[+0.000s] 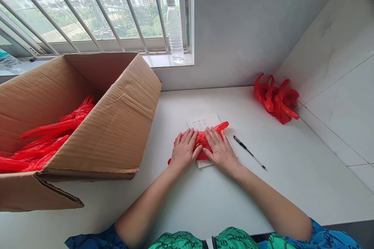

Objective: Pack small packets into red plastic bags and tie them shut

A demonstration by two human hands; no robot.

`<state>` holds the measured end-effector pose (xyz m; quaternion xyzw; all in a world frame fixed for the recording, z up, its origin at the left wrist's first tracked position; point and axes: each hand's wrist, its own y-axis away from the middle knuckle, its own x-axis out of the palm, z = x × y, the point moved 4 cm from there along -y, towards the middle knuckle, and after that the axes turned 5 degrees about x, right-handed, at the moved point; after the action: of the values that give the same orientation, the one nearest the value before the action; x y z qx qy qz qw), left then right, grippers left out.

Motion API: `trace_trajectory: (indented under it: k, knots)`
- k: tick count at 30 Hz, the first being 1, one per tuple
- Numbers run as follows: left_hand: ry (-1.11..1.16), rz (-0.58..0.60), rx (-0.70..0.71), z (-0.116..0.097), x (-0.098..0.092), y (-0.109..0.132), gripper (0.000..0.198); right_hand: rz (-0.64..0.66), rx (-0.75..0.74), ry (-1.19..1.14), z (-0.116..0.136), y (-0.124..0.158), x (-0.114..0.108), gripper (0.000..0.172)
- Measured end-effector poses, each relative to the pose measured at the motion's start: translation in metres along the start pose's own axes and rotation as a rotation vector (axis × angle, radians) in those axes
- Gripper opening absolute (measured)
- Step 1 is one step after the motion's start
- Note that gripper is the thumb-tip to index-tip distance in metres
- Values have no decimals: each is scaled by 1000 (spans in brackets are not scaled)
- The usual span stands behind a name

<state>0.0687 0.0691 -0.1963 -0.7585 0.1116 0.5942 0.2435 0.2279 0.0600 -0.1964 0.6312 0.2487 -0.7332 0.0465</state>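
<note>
A red plastic bag (pixel 201 142) lies flattened across an open notebook or paper pad (pixel 206 121) on the white tabletop. My left hand (pixel 184 149) rests flat on the bag's left part, fingers stretched forward. On its right part lies my right hand (pixel 220 149), palm down with fingers spread. Both thumbs point inward and nearly meet over the bag. One twisted end of the bag sticks out past my right fingers, and another shows left of my left hand. Handwriting on the pad is partly covered. Just right of my right hand is a black pen (pixel 249 152).
A large open cardboard box (pixel 105 124) at the left holds several red plastic bags (pixel 58 132). Another crumpled red bag heap (pixel 276 99) sits in the back right corner by the tiled wall. A water bottle (pixel 175 33) stands on the sill of the barred window.
</note>
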Motion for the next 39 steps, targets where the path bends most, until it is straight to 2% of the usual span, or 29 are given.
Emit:
trace_trajectory:
  k: [15, 22, 27, 31, 33, 35, 39]
  knots:
    - [60, -22, -1, 0, -1, -1, 57, 24, 7, -18, 0, 0, 0, 65]
    - [121, -30, -29, -4, -1, 8, 55, -24, -6, -146, -2, 7, 6, 63]
    - [204, -129, -15, -12, -23, 20, 45, -48, -33, -437, -9, 8, -5, 48]
    - [215, -219, 124, -26, -46, 32, 60, -40, 1, -626, -6, 13, -29, 36]
    - [201, -192, 135, -28, -53, 37, 59, -28, 11, -714, 0, 17, -39, 32]
    - [222, -136, 101, -26, -56, 44, 47, 1, 0, -809, 6, 21, -45, 30]
    - [492, -39, 29, -25, -66, 54, 35, -11, 16, -884, 12, 23, -51, 31]
